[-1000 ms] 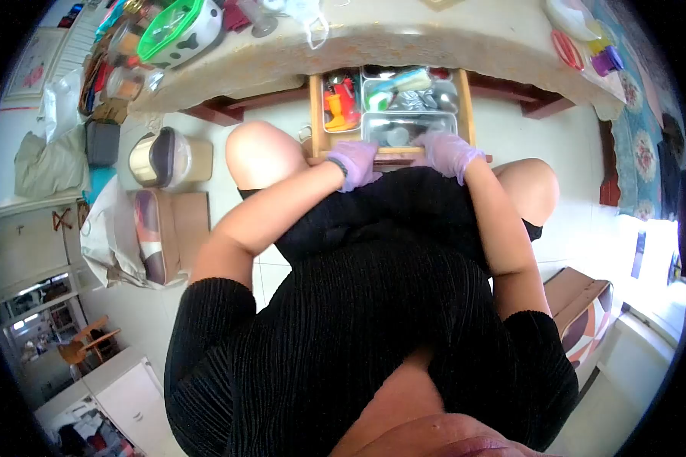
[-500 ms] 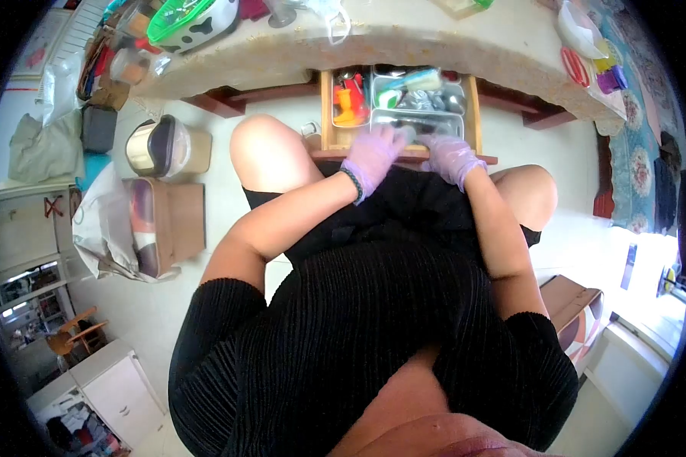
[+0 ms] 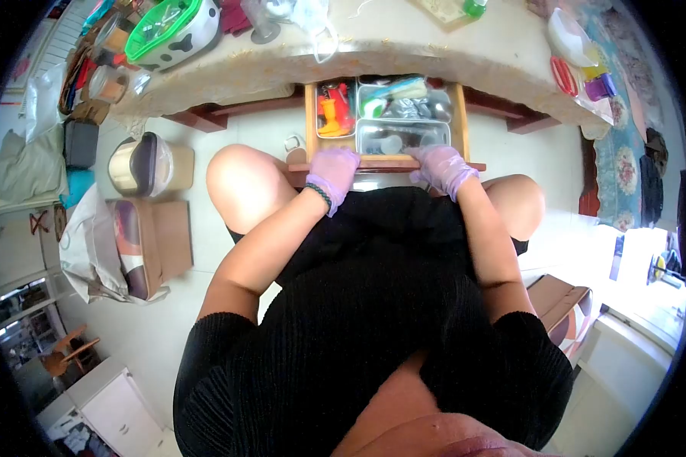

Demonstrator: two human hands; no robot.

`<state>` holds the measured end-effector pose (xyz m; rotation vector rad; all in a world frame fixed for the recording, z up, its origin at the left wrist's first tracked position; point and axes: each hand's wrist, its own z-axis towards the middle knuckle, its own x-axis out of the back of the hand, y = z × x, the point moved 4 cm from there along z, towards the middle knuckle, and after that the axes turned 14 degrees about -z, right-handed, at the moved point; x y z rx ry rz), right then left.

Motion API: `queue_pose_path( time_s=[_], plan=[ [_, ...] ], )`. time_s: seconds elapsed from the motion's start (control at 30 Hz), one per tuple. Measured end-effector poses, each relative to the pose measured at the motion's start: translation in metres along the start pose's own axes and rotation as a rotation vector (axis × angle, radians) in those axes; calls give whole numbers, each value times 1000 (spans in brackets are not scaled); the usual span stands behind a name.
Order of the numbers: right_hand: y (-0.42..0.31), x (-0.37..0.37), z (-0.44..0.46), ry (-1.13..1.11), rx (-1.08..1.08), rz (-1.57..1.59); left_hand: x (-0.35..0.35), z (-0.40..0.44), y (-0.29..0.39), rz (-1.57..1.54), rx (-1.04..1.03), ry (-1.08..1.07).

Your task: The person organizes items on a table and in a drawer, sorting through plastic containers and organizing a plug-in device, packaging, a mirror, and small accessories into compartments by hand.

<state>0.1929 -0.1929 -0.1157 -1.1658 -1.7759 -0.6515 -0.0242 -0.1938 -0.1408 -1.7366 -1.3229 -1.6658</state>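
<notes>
An open wooden drawer (image 3: 459, 126) sticks out from under the table, in front of my knees. My left hand (image 3: 334, 169), in a thin purple glove, has its fingers curled over the left part of the drawer front (image 3: 385, 162). On the right part of that front, my right hand (image 3: 442, 166), gloved alike, grips the top edge. White plastic trays (image 3: 358, 135) divide the drawer. Red and yellow items (image 3: 331, 114) fill the left one. The back tray holds bagged items (image 3: 410, 109), and the near tray has clear round pieces (image 3: 391, 143).
Above the drawer is a cloth-covered table (image 3: 404, 38) with a green-rimmed basket (image 3: 198, 38) at left, and red-handled scissors (image 3: 564, 76) and a white bowl (image 3: 570, 38) at right. A trash bin (image 3: 174, 166) and a cardboard box (image 3: 171, 240) stand left on the floor.
My left hand has drawn back from over the near tray onto the drawer front. My right hand has settled on the front's edge. The whole view has shifted slightly.
</notes>
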Motion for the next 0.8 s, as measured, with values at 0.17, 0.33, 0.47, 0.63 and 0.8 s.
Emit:
queue_pose_path(
  time_s=[0.17,0.33,0.47,0.63,0.8],
  plan=[
    [13,0,21,139,-62,70,3,23,-13,-4,38,169],
    [21,28,34,377,-135,124,14,47,-29,-37,38,357],
    [52,34,75,542,-222,14,14,58,-28,-15,122,301],
    [68,48,130,251,-281,-229,15,57,-26,8,90,387],
    [82,35,152,51,-400,-133,7,51,-27,-24,157,284]
  ],
)
